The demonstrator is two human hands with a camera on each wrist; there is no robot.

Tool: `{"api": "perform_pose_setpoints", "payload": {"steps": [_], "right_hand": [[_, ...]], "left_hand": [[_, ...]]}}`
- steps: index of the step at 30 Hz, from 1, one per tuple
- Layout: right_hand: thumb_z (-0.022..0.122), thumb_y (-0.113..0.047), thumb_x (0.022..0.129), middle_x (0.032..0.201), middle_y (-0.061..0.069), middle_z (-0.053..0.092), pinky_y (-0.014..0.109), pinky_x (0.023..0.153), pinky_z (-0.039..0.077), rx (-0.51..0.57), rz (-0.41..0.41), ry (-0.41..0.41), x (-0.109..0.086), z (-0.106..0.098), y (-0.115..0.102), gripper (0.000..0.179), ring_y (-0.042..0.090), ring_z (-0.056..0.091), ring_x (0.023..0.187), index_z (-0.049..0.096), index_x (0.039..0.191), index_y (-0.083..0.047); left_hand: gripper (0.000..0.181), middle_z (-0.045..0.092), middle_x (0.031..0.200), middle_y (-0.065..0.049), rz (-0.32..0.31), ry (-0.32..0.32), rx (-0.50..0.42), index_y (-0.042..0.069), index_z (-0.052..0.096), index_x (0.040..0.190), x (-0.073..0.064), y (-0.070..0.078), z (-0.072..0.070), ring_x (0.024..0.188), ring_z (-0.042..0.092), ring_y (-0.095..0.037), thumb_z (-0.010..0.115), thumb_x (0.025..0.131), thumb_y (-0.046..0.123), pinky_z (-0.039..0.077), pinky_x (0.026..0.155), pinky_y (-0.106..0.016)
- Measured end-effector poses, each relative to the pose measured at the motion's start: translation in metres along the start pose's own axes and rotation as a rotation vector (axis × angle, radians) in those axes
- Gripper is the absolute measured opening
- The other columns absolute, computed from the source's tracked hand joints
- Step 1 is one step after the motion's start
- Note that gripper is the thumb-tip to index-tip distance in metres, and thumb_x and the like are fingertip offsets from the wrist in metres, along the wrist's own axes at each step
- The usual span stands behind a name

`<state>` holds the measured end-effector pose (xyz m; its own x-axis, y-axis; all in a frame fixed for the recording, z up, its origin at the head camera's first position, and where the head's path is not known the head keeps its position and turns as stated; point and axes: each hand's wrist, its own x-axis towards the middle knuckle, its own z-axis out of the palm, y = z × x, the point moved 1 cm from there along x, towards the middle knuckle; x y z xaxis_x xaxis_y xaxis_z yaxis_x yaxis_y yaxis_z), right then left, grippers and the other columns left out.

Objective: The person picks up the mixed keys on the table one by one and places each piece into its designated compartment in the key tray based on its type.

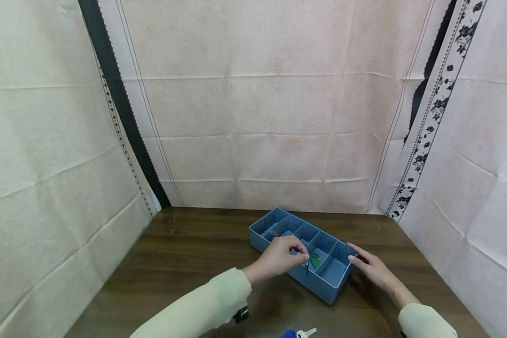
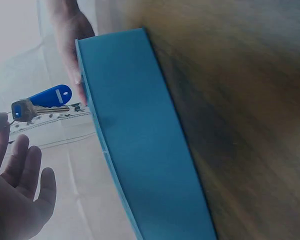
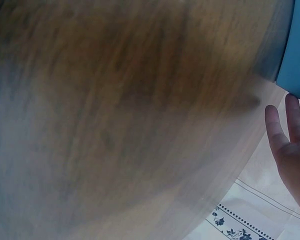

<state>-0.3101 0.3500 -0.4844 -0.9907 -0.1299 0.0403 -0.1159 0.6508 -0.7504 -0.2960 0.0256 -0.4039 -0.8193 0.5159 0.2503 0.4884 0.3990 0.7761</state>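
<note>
My left hand is over the near side of a blue divided box. Between its thumb and index finger it pinches a key with a blue key tag; in the left wrist view the other fingers are loosely bent. A green key tag lies in one compartment, just beyond the held key. At the box's right end is my right hand, fingers extended against the corner and thumb apart. My left hand partly hides the middle compartments.
Another key with a blue tag lies on the brown wooden table at the near edge of view. Small dark items sit in a far-left compartment. Pale cloth hangs behind the table and at both sides.
</note>
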Motion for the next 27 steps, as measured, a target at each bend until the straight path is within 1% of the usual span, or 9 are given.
{"api": "perform_pose_setpoints", "payload": {"steps": [3, 6, 15, 17, 19, 24, 27], "right_hand": [[0.046, -0.044, 0.104, 0.156, 0.027, 0.028, 0.072, 0.103, 0.024, 0.004, 0.009, -0.004, -0.001, 0.0, -0.001, 0.063, 0.053, 0.025, 0.14, 0.031, 0.155, -0.011], [0.046, -0.045, 0.104, 0.156, 0.027, 0.027, 0.072, 0.104, 0.025, 0.012, 0.021, -0.011, -0.001, 0.0, -0.002, 0.064, 0.053, 0.024, 0.14, 0.03, 0.156, -0.012], [0.046, -0.047, 0.103, 0.157, 0.027, 0.027, 0.072, 0.104, 0.025, 0.022, 0.039, -0.019, -0.002, 0.0, -0.003, 0.065, 0.053, 0.024, 0.14, 0.03, 0.156, -0.013], [0.046, -0.047, 0.103, 0.156, 0.027, 0.027, 0.072, 0.103, 0.026, 0.021, 0.04, -0.019, -0.001, 0.0, -0.003, 0.065, 0.053, 0.025, 0.14, 0.03, 0.156, -0.013], [0.046, -0.048, 0.103, 0.156, 0.027, 0.028, 0.072, 0.103, 0.026, 0.016, 0.044, -0.021, -0.001, 0.001, -0.002, 0.065, 0.053, 0.025, 0.14, 0.03, 0.156, -0.013], [0.046, -0.049, 0.103, 0.156, 0.028, 0.026, 0.073, 0.102, 0.026, 0.015, 0.062, -0.031, -0.001, 0.0, -0.002, 0.067, 0.054, 0.025, 0.14, 0.029, 0.156, -0.013], [0.046, -0.049, 0.103, 0.156, 0.028, 0.026, 0.073, 0.102, 0.026, 0.024, 0.067, -0.035, -0.001, 0.0, -0.003, 0.067, 0.054, 0.024, 0.14, 0.028, 0.156, -0.013]], "left_hand": [[0.006, 0.062, 0.093, 0.016, 0.008, 0.01, -0.02, 0.029, 0.071, 0.088, 0.006, 0.005, 0.001, 0.09, 0.056, -0.008, 0.072, 0.093, 0.025, 0.051, 0.074, -0.024], [0.007, 0.062, 0.093, 0.016, 0.013, 0.015, -0.038, 0.028, 0.072, 0.087, 0.013, 0.01, 0.003, 0.088, 0.056, -0.006, 0.071, 0.093, 0.025, 0.051, 0.072, -0.024], [0.008, 0.061, 0.092, 0.017, -0.016, 0.044, -0.015, 0.027, 0.073, 0.086, 0.033, 0.017, 0.011, 0.087, 0.055, -0.004, 0.071, 0.093, 0.027, 0.05, 0.073, -0.023], [0.007, 0.061, 0.092, 0.017, -0.016, 0.056, -0.008, 0.026, 0.073, 0.086, 0.037, 0.019, 0.014, 0.085, 0.055, -0.003, 0.071, 0.093, 0.027, 0.05, 0.073, -0.022], [0.007, 0.061, 0.092, 0.017, -0.003, 0.067, 0.004, 0.025, 0.074, 0.086, 0.041, 0.021, 0.017, 0.085, 0.055, -0.003, 0.072, 0.093, 0.027, 0.05, 0.073, -0.021], [0.007, 0.061, 0.091, 0.016, 0.015, 0.083, 0.022, 0.024, 0.074, 0.087, 0.051, 0.02, 0.028, 0.085, 0.054, -0.002, 0.072, 0.093, 0.027, 0.049, 0.076, -0.021], [0.007, 0.06, 0.091, 0.015, -0.005, 0.08, 0.003, 0.024, 0.073, 0.088, 0.056, 0.02, 0.034, 0.083, 0.054, -0.003, 0.071, 0.093, 0.027, 0.05, 0.073, -0.021]]}}
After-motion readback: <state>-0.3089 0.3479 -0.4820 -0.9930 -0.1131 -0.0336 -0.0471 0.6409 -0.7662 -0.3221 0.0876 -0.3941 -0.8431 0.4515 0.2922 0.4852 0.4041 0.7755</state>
